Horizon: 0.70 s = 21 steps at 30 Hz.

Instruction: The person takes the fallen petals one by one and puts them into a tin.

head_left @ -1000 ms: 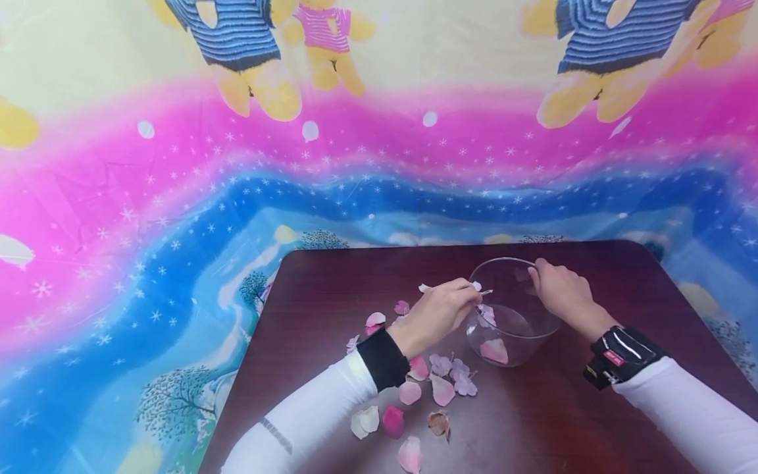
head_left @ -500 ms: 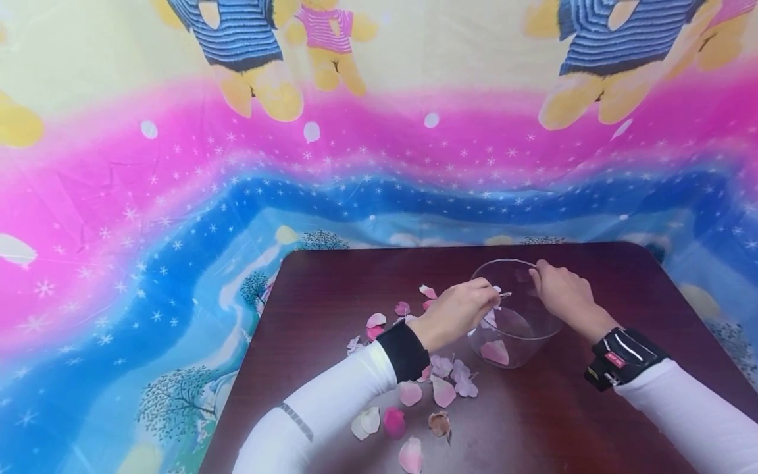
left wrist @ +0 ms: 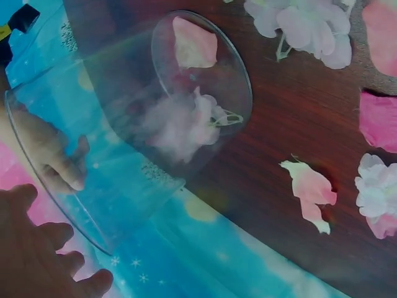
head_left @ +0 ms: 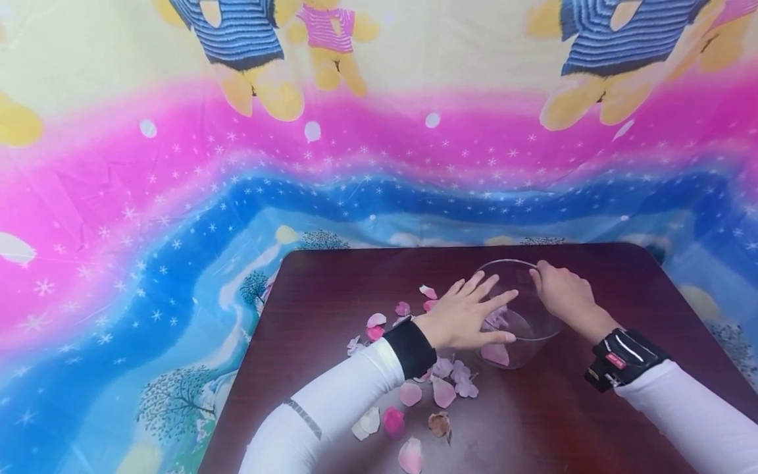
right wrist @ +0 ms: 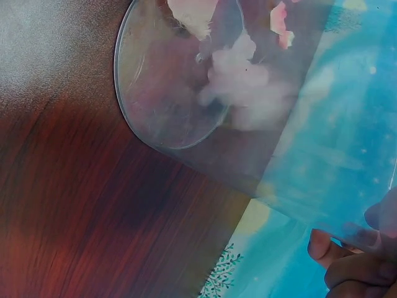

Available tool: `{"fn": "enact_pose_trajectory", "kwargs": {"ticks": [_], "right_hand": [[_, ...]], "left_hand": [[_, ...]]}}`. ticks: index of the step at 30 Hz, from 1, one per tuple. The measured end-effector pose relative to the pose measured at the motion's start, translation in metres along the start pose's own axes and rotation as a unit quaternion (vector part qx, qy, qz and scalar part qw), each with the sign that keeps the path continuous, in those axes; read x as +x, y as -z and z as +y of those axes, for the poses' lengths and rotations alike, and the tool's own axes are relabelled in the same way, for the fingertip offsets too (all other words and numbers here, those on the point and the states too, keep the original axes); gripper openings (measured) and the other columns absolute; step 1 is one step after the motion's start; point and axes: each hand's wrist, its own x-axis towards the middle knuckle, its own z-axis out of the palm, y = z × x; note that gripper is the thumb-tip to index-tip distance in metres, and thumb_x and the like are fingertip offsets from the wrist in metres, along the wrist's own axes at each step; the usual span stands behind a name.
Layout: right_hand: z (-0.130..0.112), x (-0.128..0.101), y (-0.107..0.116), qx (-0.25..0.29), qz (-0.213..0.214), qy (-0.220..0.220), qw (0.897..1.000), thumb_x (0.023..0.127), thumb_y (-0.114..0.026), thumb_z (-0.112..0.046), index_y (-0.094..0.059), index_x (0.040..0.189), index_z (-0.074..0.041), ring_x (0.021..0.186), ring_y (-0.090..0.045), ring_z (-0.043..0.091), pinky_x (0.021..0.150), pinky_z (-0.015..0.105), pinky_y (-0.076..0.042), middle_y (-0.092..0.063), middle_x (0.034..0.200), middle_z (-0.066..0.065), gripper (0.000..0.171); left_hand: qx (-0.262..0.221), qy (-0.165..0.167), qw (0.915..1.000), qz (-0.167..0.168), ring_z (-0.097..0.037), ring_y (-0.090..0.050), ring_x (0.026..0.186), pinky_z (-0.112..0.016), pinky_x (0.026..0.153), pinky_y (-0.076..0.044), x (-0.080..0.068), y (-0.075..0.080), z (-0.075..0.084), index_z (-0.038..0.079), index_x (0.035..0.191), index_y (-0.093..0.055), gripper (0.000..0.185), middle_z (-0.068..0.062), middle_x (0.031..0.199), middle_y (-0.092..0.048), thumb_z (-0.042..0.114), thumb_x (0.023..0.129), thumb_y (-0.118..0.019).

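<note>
since a second ago the left hand [head_left: 468,316] has let go of the small blossom it pinched and now spreads flat, fingers straight, over the near side of the glass bowl [head_left: 547,326]; the blossom [left wrist: 186,121] lies inside on the bowl's bottom beside a pink petal [left wrist: 193,42]. the right hand [head_left: 562,293] stays where it was, fingers curled over the far rim, steadying the bowl on the dark wooden table [head_left: 331,289]. more loose petals [head_left: 441,388] lie scattered on the table just left of and in front of the bowl, near the left wrist.

the petals look thin, soft and nearly weightless, so they would likely crumple under a hard squeeze and drift if dropped from high; a light pinch at an edge or at a blossom's small stem should do. the bowl seems stiff, smooth and breakable, best held by its rim as the right hand does.
</note>
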Motion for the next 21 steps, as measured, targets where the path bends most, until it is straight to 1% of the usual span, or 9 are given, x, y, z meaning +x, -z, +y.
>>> {"fn": "enact_pose_trajectory", "kwargs": {"ticks": [1,3,8,11,15,21], "right_hand": [[0.0,0.0,0.0,0.0,-0.001,0.0,1.0,0.107,-0.042,-0.026,-0.054,0.098,0.001,0.068,-0.064,0.042,0.052,0.051,-0.047,-0.061,0.07,0.017,0.031],[0.0,0.0,0.0,0.0,-0.001,-0.001,1.0,0.107,-0.042,-0.026,-0.054,0.099,0.001,0.069,-0.064,0.043,0.053,0.052,-0.047,-0.061,0.071,0.018,0.031],[0.001,0.0,-0.002,-0.002,-0.001,-0.003,1.0,0.107,-0.042,-0.026,-0.055,0.1,0.001,0.073,-0.065,0.046,0.055,0.056,-0.048,-0.064,0.076,0.022,0.031],[0.002,0.0,-0.001,-0.003,-0.001,-0.003,1.0,0.107,-0.042,-0.026,-0.054,0.101,0.002,0.074,-0.064,0.047,0.056,0.057,-0.048,-0.064,0.077,0.024,0.031],[0.002,0.0,-0.001,-0.004,0.0,-0.002,1.0,0.107,-0.042,-0.026,-0.055,0.103,0.003,0.074,-0.065,0.048,0.056,0.058,-0.049,-0.065,0.079,0.025,0.031],[0.001,0.0,-0.002,-0.004,0.002,-0.003,1.0,0.107,-0.042,-0.026,-0.054,0.102,0.002,0.074,-0.065,0.046,0.056,0.057,-0.049,-0.064,0.077,0.023,0.031]], "left_hand": [[0.0,0.005,0.9999,-0.009,-0.021,-0.002,0.161,-0.044,0.129,-0.018,-0.001,-0.001,0.0,0.044,0.161,-0.009,0.079,0.004,0.173,-0.009,0.077,0.095,-0.036],[0.003,0.006,0.9999,-0.011,-0.021,0.002,0.161,-0.046,0.129,-0.015,-0.003,-0.003,0.0,0.046,0.161,-0.007,0.079,0.005,0.173,-0.006,0.078,0.094,-0.034],[0.013,0.001,0.9999,0.001,-0.02,0.001,0.161,-0.044,0.13,-0.012,-0.007,-0.005,-0.002,0.046,0.161,-0.007,0.078,0.005,0.173,-0.007,0.078,0.095,-0.034],[0.014,-0.002,0.9999,-0.002,-0.02,0.001,0.161,-0.043,0.131,-0.01,-0.01,-0.006,-0.003,0.046,0.161,-0.007,0.078,0.005,0.173,-0.007,0.078,0.095,-0.033],[0.016,-0.007,0.9998,-0.003,-0.021,-0.001,0.161,-0.044,0.13,-0.011,-0.012,-0.008,-0.004,0.045,0.161,-0.008,0.077,0.004,0.172,-0.009,0.078,0.095,-0.031],[0.016,-0.01,0.9998,0.009,-0.021,-0.003,0.161,-0.045,0.13,-0.014,-0.017,-0.01,-0.007,0.044,0.161,-0.011,0.077,0.004,0.172,-0.013,0.077,0.095,-0.033]]}}
